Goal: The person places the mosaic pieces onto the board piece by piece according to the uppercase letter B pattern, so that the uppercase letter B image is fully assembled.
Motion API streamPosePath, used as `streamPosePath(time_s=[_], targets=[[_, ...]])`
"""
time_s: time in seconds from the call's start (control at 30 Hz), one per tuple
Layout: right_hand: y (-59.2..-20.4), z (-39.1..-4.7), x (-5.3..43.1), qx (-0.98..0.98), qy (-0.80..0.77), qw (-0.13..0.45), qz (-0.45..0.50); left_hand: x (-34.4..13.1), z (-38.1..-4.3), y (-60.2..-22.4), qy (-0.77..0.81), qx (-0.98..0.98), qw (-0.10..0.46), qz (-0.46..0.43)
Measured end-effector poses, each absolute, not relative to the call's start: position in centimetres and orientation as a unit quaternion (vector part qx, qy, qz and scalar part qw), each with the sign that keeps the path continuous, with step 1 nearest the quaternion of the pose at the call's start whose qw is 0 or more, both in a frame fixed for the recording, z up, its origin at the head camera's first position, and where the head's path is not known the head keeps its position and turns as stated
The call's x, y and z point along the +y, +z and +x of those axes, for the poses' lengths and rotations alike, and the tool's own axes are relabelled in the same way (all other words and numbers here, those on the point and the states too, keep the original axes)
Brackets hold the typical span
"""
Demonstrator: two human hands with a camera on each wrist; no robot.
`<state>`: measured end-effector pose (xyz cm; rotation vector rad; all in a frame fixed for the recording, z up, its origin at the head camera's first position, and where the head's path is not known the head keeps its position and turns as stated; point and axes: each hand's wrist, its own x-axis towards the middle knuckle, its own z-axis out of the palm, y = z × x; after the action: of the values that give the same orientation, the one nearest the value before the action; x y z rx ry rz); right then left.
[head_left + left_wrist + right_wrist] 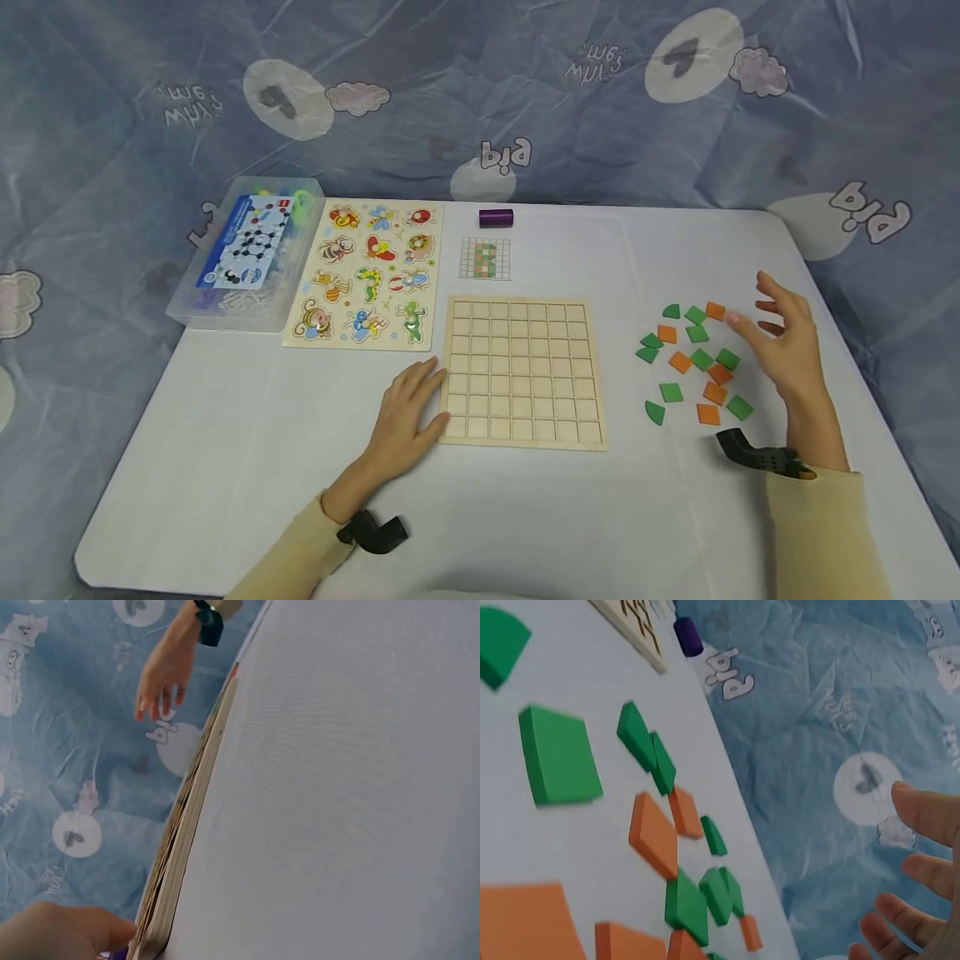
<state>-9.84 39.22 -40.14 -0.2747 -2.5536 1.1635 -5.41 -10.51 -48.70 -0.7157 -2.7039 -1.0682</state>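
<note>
A square wooden grid board (522,372) lies in the middle of the table in the head view. My left hand (405,417) rests at its left edge, fingers extended, the thumb by the lower corner. In the left wrist view, the thumb (90,928) touches the board's side (187,817). Over on the right, several green and orange pieces lie scattered, such as an orange square (708,414) and a green quarter-round (655,412). My right hand (787,342) is beside them with fingers loosely bent and spread, holding nothing. Its thumb tip is near an orange square (716,311).
Beyond the board lie a small printed pattern card (485,258) and a purple cylinder (496,218). To the back left are an insect picture puzzle board (365,275) and a clear plastic box (247,254) with a blue label. A patterned blue cloth (420,92) hangs behind the white table (525,517).
</note>
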Motion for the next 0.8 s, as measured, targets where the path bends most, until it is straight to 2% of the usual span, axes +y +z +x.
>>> streamPosePath(time_s=[0.5,0.63,0.8], targets=[[-43.0,-12.8,42.8,-0.882,0.442,-0.018,-0.161,-10.6,-5.2,-49.0,-0.314,-0.915,0.087,-0.238],[-43.6,-13.2,43.4,-0.878,0.444,-0.047,-0.173,-10.5,-5.2,-49.0,-0.312,-0.915,0.087,-0.238],[-44.0,-13.3,43.5,-0.884,0.434,-0.045,-0.170,-10.5,-5.3,-49.0,-0.313,-0.915,0.088,-0.239]])
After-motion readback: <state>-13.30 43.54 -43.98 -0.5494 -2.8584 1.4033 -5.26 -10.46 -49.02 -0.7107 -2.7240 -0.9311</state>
